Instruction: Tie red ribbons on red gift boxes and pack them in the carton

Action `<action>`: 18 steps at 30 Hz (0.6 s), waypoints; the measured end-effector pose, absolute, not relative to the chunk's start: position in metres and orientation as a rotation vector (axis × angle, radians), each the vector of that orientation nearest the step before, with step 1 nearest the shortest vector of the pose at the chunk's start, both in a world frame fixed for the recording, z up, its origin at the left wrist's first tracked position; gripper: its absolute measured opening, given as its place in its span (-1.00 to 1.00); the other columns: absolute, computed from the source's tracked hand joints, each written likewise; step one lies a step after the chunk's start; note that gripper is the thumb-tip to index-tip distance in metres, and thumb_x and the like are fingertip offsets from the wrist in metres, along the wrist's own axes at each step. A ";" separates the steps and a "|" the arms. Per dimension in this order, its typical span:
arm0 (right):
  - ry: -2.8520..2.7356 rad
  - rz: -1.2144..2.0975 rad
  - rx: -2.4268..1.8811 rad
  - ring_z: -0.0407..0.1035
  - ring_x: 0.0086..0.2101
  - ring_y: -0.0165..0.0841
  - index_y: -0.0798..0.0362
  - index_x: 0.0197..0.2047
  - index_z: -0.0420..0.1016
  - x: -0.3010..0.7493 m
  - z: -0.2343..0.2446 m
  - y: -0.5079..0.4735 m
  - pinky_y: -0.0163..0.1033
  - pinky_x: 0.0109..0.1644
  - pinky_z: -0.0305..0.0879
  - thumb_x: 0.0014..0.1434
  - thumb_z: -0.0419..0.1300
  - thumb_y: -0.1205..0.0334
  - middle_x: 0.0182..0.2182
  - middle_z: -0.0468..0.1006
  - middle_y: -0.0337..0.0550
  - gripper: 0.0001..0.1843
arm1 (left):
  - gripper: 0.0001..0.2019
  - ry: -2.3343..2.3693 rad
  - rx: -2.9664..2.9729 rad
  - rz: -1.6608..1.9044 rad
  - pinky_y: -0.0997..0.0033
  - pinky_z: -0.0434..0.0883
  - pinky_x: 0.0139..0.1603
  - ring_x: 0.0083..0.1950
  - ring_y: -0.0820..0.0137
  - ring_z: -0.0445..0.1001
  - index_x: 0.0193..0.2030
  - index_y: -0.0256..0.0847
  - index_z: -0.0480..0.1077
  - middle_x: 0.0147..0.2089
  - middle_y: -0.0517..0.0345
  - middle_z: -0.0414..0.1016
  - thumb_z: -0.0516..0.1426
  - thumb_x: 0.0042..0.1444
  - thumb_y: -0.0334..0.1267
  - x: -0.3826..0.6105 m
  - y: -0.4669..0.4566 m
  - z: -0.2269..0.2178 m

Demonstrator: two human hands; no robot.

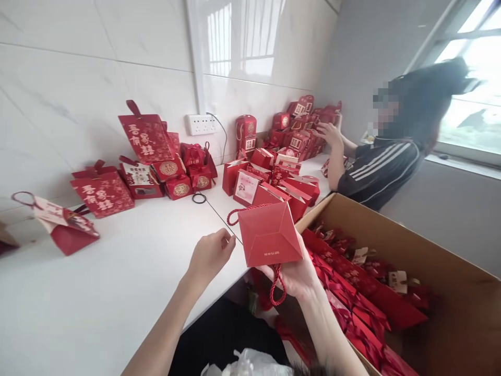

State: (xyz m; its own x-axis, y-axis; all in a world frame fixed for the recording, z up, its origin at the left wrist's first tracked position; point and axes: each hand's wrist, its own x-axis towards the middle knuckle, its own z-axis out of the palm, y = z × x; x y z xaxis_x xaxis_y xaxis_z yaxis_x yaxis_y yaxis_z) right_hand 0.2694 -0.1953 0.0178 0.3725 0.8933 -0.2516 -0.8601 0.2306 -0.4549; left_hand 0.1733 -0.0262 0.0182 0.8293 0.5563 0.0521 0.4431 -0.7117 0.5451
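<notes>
In my right hand [299,274] is a red paper gift bag [270,235], its folded base turned up toward me and the fingers underneath. Twisted red cord handles hang out of it, one loop at the left and one below. Just left of the bag, above the table edge, is my left hand [213,253]; its fingers curl in toward the thumb, and whether anything is between them is hidden. Beyond the bag, a cluster of open red gift bags [266,180] stands on the white table [156,250].
A large cardboard box [450,250] holding red bags and ribbons stands at right. Red gift boxes [168,169] line the wall below a power strip [201,124]. A black cable [219,214] crosses the table. Another person [383,162] reaches toward piled red boxes [301,128].
</notes>
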 end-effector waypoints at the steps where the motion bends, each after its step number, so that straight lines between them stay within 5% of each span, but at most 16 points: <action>1: -0.048 1.152 -0.638 0.45 -0.14 -0.20 -0.01 -0.10 0.40 0.271 0.017 -0.200 0.03 -0.06 0.40 0.09 0.12 -0.18 -0.24 0.58 -0.16 -0.53 | -0.74 0.699 2.494 0.262 0.44 0.20 -0.47 -0.46 0.36 0.43 -0.47 -0.16 0.28 -0.49 0.20 0.47 -0.07 0.17 -0.15 0.176 -0.029 0.016; 7: -0.047 0.201 -1.401 0.39 -0.12 -0.13 -0.01 -0.04 0.26 0.289 0.012 -0.255 0.06 0.00 0.33 -0.17 0.34 -0.11 -0.14 0.45 -0.07 -0.33 | -0.85 0.331 2.570 0.273 0.27 0.37 -0.10 -0.09 0.26 0.45 -0.21 -0.21 0.37 -0.16 0.07 0.50 0.00 0.17 -0.26 0.192 -0.055 -0.018; 11: -0.293 -0.537 -2.093 0.14 0.09 -0.02 0.03 0.08 0.17 0.311 0.000 -0.305 0.16 0.17 0.11 -0.24 0.38 -0.06 0.06 0.13 0.04 -0.15 | -0.58 -0.024 2.671 0.391 0.09 0.25 0.19 0.24 0.16 0.23 0.15 -0.17 0.22 0.21 0.01 0.29 0.08 0.12 -0.33 0.207 -0.079 -0.055; 14: -0.507 -0.627 -2.320 0.09 0.10 -0.02 0.05 0.13 0.11 0.330 -0.019 -0.336 0.18 0.15 0.12 -0.15 0.31 -0.10 0.05 0.06 0.08 -0.16 | -0.44 -0.236 2.709 0.339 -0.02 0.21 0.22 0.32 0.07 0.11 0.23 -0.09 0.12 0.30 0.05 0.18 0.14 0.08 -0.32 0.218 -0.091 -0.078; 18: -0.444 -0.402 -2.426 0.13 0.06 0.00 0.09 0.13 0.09 0.361 -0.059 -0.361 0.19 0.16 0.11 -0.17 0.27 -0.15 -0.02 0.10 0.07 -0.12 | -0.52 -0.216 2.685 0.327 -0.02 0.28 0.16 0.27 0.06 0.17 0.13 -0.11 0.20 0.20 0.05 0.28 0.17 0.06 -0.35 0.224 -0.099 -0.096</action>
